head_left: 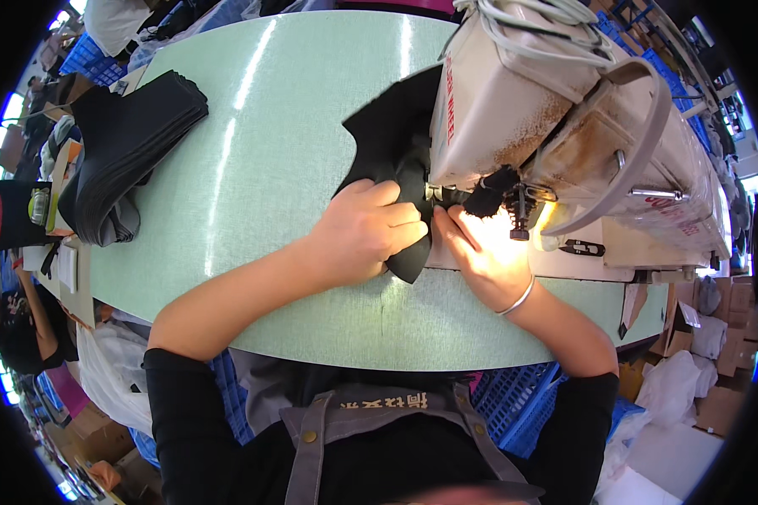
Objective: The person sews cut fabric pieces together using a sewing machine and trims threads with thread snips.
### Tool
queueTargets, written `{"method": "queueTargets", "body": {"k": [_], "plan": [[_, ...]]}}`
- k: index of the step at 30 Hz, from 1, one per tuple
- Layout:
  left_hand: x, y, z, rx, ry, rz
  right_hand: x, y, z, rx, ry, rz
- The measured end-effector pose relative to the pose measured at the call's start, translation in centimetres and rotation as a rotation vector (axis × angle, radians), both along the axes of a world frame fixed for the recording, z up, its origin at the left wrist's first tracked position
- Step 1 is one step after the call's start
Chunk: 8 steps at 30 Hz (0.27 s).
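A black fabric piece (383,139) with curved edges lies on the table and reaches under the needle area of a sewing machine (488,101). My left hand (366,229) is closed on its near part, left of the needle, with the fingers curled into the cloth. At the presser foot (434,192), my right hand (490,257) rests with its fingers stretched toward the cloth's edge, tips touching it. Bright lamp light washes out part of this hand, and some fingers are hard to make out. A bracelet (518,299) circles the right wrist.
A thick stack of black fabric pieces (130,151) lies at the left of the pale green table (278,109). White cable (539,29) is coiled on the machine. Blue crates (522,404) stand under the table; cartons and plastic bags fill the right. Another person's arm (38,311) shows at far left.
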<state>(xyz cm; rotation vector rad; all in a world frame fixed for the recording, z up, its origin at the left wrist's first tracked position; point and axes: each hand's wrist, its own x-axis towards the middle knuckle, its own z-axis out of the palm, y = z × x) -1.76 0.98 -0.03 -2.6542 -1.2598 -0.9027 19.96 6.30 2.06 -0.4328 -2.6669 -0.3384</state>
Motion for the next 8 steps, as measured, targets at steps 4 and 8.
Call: {"method": "queueTargets", "body": {"k": [4, 8], "plan": [[0.0, -0.1, -0.3, -0.022, -0.024, 0.017, 0.4, -0.9, -0.4, -0.12, -0.016, -0.017], [0.3, 0.2, -0.7, -0.007, -0.137, 0.031, 0.1, -1.1, -1.3, -0.249, 0.064, -0.008]]}}
